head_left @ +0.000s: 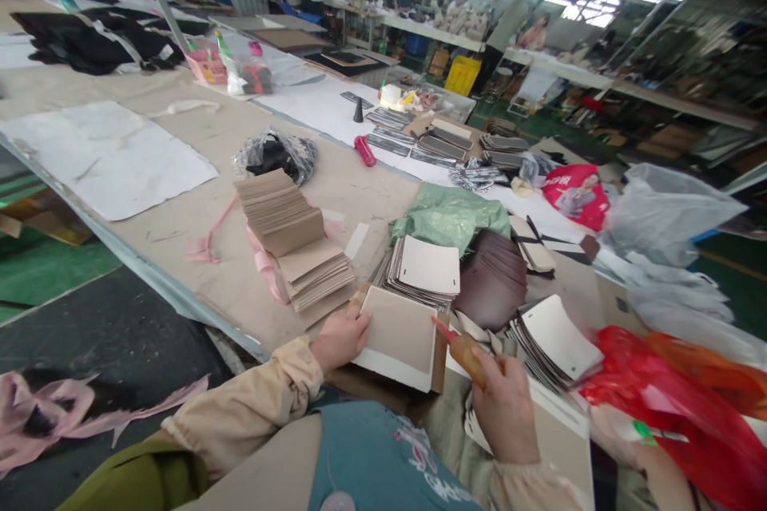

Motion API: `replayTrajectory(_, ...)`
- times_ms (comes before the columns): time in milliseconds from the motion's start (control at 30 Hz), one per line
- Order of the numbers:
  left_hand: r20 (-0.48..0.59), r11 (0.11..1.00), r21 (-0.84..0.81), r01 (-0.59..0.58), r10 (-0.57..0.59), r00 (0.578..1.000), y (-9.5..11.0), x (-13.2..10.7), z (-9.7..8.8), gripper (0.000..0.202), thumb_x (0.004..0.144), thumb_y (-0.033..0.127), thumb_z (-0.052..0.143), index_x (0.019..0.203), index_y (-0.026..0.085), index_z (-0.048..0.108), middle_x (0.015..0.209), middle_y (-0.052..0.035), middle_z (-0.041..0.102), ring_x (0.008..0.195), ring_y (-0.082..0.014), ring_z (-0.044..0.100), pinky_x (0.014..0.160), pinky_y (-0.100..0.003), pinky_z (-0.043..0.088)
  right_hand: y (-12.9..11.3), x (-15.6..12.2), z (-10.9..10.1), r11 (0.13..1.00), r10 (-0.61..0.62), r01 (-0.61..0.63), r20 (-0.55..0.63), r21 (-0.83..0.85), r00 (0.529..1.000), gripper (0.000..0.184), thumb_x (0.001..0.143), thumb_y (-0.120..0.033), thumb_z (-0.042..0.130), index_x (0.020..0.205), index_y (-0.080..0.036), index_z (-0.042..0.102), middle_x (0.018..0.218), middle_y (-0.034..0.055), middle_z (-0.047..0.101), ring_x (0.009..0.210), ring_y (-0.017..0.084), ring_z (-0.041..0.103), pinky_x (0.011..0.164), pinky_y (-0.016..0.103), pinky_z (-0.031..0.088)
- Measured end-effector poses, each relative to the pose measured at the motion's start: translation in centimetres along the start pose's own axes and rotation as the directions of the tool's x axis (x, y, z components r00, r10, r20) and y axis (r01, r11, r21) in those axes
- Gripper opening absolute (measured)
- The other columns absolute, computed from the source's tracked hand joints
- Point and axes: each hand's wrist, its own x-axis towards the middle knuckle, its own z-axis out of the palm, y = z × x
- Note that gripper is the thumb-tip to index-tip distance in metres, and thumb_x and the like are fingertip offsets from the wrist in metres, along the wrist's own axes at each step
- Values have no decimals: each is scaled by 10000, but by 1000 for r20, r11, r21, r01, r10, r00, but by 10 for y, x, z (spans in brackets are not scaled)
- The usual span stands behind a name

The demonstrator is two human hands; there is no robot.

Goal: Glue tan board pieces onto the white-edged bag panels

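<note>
My left hand (340, 338) grips the left edge of a flat grey-beige card piece (400, 335) with a white border, holding it at the table's near edge. My right hand (506, 406) is closed round a small amber glue bottle (467, 356) whose red nozzle touches the card's right edge. Beyond the card lies a fanned stack of white-faced pieces (427, 268). A second fanned stack (554, 339) sits just right of my right hand. A pile of dark brown leather pieces (492, 278) lies between them.
A tall slanting stack of tan cards (293, 243) stands left of my hands, with pink strips beside it. A green plastic bag (447, 215), red bags (677, 395) and clear bags (665, 211) crowd the right. The long table (197, 144) stretches away; other people work far behind.
</note>
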Motion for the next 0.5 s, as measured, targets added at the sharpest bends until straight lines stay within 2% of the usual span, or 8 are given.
replayTrajectory(167,7,1000,-8,7,-7,1000,1,0,-3,312,926,297,355,1127,199,572,996,-123,578,852,-242,594,743,-372,489,-14,9,5,999,-27,26,24,45,999,457,730,-73,485,1144,-252,560,876,50,427,819,219,464,744,376,451)
replayTrajectory(300,12,1000,-17,22,-21,1000,2,-1,-5,328,937,318,329,1124,204,573,991,-120,577,819,-229,596,736,-367,489,-47,28,17,988,-97,90,52,127,994,423,756,-68,477,1131,-232,584,880,60,425,801,217,452,731,373,449)
replayTrajectory(400,17,999,-22,26,-26,1000,3,0,-6,319,935,324,333,1099,207,580,957,-108,578,812,-221,594,736,-351,486,-75,46,28,969,-155,136,78,205,985,482,720,-24,465,1149,-205,588,938,84,437,876,238,459,770,396,449)
replayTrajectory(500,26,999,-30,20,-19,999,2,1,-5,299,921,306,350,1057,191,591,949,-110,578,836,-222,594,741,-333,480,-94,63,43,938,-155,107,121,331,980,504,699,-34,494,1160,-211,593,954,81,476,913,241,477,822,421,447)
